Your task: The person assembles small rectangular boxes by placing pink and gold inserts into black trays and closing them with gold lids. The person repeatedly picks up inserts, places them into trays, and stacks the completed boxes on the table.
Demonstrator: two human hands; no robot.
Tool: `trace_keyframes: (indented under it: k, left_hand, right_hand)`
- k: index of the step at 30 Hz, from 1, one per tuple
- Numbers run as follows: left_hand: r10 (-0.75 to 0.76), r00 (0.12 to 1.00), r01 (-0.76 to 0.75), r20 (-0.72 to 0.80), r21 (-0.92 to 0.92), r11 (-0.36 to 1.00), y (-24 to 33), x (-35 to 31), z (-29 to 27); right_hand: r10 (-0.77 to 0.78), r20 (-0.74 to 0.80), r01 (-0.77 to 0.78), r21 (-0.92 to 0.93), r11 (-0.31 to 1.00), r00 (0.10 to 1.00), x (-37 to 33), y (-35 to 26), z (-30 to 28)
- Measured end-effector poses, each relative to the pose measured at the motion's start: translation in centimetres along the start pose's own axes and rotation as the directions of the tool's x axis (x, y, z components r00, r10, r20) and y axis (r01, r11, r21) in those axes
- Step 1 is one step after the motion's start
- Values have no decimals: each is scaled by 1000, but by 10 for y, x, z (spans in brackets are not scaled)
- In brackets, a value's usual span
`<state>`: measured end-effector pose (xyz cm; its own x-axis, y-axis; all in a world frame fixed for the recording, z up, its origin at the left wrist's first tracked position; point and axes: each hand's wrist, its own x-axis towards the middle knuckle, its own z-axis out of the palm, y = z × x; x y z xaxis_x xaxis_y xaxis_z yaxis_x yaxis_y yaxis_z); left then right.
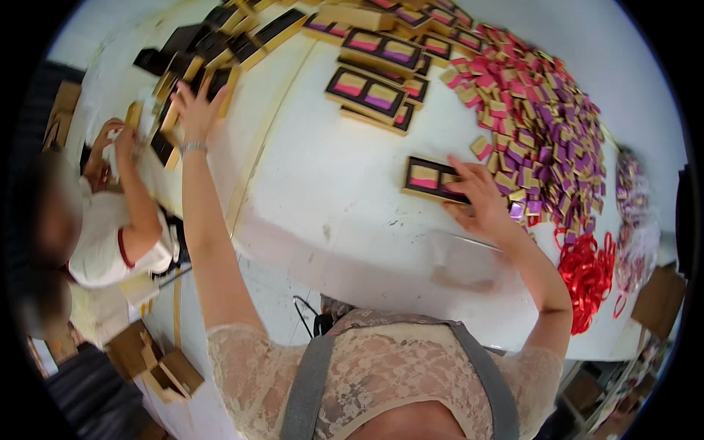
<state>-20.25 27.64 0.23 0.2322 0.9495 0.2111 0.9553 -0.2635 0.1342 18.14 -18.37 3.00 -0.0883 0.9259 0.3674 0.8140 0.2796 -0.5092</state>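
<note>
My right hand point(480, 199) is over the right end of a small gold box point(423, 178) on the white table. Its thumb lies along the near side and its fingers reach across the top. One pink-and-gold wrapped square shows in the box's left compartment; the fingers partly cover the right one. My left arm is stretched to the far left, and my left hand point(198, 114) is spread open among gold boxes with black insides. An empty-looking box point(218, 82) stands right by its fingers; whether they touch it I cannot tell.
Stacked filled boxes point(367, 92) stand at the far middle. A large heap of pink, purple and gold squares point(550, 125) spreads at the right, with red ribbons point(587, 279) nearer me. A co-worker point(128, 227) handles a gold piece at the left. Cartons point(165, 367) lie on the floor.
</note>
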Motion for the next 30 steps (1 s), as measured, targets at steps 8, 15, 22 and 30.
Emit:
trace_keyframes:
  k: [8, 15, 22, 30]
  left_hand:
    - [196, 970, -187, 140, -80, 979, 83, -91, -17]
    - [627, 772, -621, 107, -82, 779, 170, -231, -73]
    - [850, 520, -712, -85, -593, 377, 257, -257, -45]
    - [814, 577, -591, -76, -727, 351, 289, -246, -17]
  right_hand:
    - [-210, -399, 137, -204, 969, 892, 158, 3, 38]
    - [-117, -460, -135, -479, 867, 880, 138, 45, 27]
    - [-30, -25, 4, -698, 716, 999, 59, 137, -23]
    - [-196, -92, 97, -625, 774, 976, 74, 146, -23]
